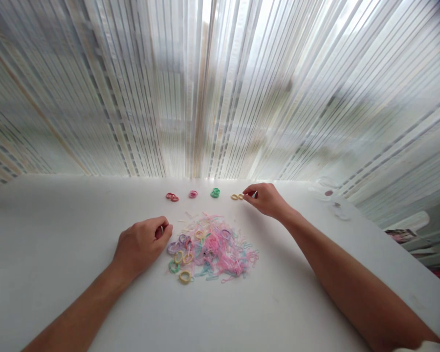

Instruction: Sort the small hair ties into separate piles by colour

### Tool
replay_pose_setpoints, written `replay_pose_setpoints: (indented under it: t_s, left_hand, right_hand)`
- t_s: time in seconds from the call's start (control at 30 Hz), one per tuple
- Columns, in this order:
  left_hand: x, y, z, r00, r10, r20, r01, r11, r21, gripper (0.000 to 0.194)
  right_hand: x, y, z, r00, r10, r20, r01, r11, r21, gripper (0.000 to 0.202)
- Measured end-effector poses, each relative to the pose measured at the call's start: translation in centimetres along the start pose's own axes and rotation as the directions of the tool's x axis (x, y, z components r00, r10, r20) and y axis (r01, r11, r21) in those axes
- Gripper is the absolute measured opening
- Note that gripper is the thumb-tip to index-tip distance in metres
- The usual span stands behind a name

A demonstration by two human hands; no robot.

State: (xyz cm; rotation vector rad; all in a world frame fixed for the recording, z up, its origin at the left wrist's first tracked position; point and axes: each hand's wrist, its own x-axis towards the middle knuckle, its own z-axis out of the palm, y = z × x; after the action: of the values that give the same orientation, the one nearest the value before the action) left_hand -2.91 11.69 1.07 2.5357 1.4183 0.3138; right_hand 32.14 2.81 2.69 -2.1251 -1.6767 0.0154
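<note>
My right hand [266,199] reaches to the far part of the white table, thumb and forefinger pinched on a small yellow hair tie [241,197]. Another yellow hair tie [234,197] lies just left of it. My left hand [143,242] rests with curled fingers at the left side of a mixed pile, and nothing shows in its grasp. That pile holds pink, blue and clear small elastic bands [223,249], with thicker hair ties among them, such as a yellow one [185,277], a green one [174,266] and purple ones [173,248].
Along the far side sit small groups of red hair ties [172,197], pink hair ties [193,194] and green hair ties [215,192]. A striped sheer curtain [183,98] hangs behind the white table [77,210]. Some clear items [339,211] lie at the right.
</note>
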Motion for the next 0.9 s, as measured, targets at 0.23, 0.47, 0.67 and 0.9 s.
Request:
replay_pose_setpoints:
  t_s: [0.23, 0.47, 0.67, 0.9]
  left_hand:
    - [0.0, -0.1, 0.1, 1.0, 0.003, -0.005, -0.003, 1.0, -0.008, 0.033]
    - [-0.2, -0.3, 0.2, 1.0, 0.004, -0.016, -0.005, 1.0, -0.003, 0.033]
    - [-0.1, -0.2, 0.2, 1.0, 0.006, -0.015, -0.006, 1.0, -0.003, 0.033]
    - [-0.2, -0.3, 0.2, 1.0, 0.01, -0.016, -0.01, 1.0, -0.005, 0.032]
  right_hand:
    - [0.0, -0.1, 2.2, 0.999, 0.028, 0.043, -0.023, 0.992, -0.126, 0.018]
    - [0.1, -0.2, 2.7, 1.0, -0.004, 0.001, 0.004, 0.995, -0.105, 0.019]
    - [0.2, -0.1, 3.4, 0.998, -0.063, -0.021, 0.062, 0.997, -0.037, 0.017]
    - [0.0, 0.0, 2.9, 0.997, -0.027, -0.077, 0.027, 1.0, 0.0, 0.028]
